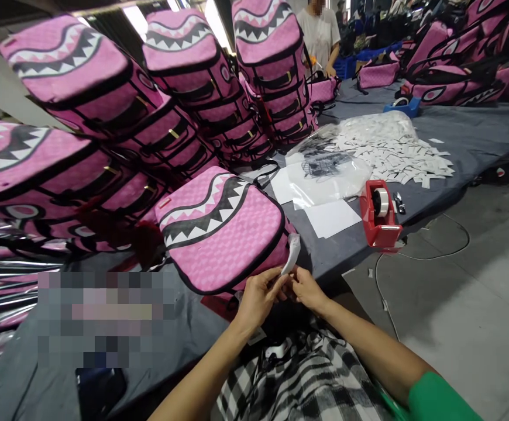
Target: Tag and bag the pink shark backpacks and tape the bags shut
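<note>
A pink backpack (228, 234) with a black-and-white zigzag teeth print lies on the table right in front of me. At its near right corner a narrow white strip (292, 254), perhaps thin wrapping, sticks up from between my fingers. My left hand (257, 298) is closed, pinching the lower end of this strip. Close against it, my right hand (308, 290) is closed too, its fingertips pressed together. What those right fingertips hold is hidden. Both hands are at the bag's near side, over my checked clothing.
Tall stacks of pink backpacks (267, 70) stand behind and left. To the right are a red tape dispenser (379, 216), white paper sheets (331, 219), a clear plastic bag (324, 175) and a pile of small white tags (406, 161). A person (320, 38) stands at the far side.
</note>
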`<state>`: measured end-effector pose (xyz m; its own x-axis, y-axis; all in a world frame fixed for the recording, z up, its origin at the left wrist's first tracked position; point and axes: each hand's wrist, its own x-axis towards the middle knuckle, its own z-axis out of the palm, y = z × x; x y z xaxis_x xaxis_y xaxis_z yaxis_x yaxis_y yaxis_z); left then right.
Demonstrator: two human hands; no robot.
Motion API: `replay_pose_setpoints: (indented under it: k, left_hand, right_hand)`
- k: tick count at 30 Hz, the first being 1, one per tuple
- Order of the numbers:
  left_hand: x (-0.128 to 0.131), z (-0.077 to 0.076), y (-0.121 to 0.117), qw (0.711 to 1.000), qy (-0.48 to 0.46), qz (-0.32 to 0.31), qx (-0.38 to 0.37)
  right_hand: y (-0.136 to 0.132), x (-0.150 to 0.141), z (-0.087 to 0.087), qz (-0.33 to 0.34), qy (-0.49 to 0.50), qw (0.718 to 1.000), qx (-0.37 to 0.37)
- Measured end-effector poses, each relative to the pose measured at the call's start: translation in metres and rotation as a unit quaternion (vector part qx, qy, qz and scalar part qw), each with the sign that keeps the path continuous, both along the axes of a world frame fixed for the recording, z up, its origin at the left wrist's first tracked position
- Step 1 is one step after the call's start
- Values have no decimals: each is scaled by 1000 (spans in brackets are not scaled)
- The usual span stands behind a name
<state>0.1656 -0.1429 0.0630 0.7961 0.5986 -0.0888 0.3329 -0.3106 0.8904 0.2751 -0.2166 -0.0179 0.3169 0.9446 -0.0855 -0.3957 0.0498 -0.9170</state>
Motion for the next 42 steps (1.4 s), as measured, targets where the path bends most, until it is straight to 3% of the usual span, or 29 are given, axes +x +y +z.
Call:
replay_pose_setpoints:
  k: [2, 6, 9, 14, 17, 20, 22, 24, 27, 30, 32, 35, 38, 42]
  left_hand:
    - [-1, -1, -2, 999, -14, 1, 46]
    - [-3, -8, -5, 991, -48, -5, 128]
    - [-4, -16, -5, 982, -67, -2, 174]
    - [-8, -23, -2, 961, -103, 50, 253]
    - [-9, -20, -2, 971, -48, 65, 227]
    - [-10, -20, -2, 974, 32, -2, 226]
    - [-11, -26, -1, 943, 28, -36, 328]
    - [-14, -36, -1, 871, -9, -68, 486]
    - [-21, -48, -3, 756, -1, -101, 647]
    - [-36, -54, -5, 704, 35, -102, 701]
    - [-52, -54, -3, 702, 17, -130, 700]
    - [-78, -50, 10, 740, -33, -93, 665]
    - [-94, -43, 32, 759, -52, -26, 648]
    - [-95, -28, 54, 740, 5, -150, 655]
  right_hand:
    - [3, -2, 2, -9, 24, 1000, -18]
    - [-12, -8, 8, -91, 73, 992, -41]
    - [-29, -10, 17, -35, 193, 981, 0]
    - [-27, -6, 24, 109, 385, 915, 51]
    - [-18, -3, 18, 113, 413, 901, 73]
    - [-22, 0, 10, 93, 419, 898, 101]
    - [-32, 3, 5, 89, 419, 898, 107]
    - [-46, 8, 3, 90, 407, 904, 92]
    - [-61, 21, 5, 70, 348, 934, 43]
    - [-59, 39, 16, -14, 178, 984, -18]
    - [-48, 51, 26, -103, 4, 994, -27]
    - [-26, 62, 40, -170, -213, 962, 15]
    - [-4, 69, 49, -156, -334, 930, 12]
    - [19, 83, 62, -86, -369, 922, -77]
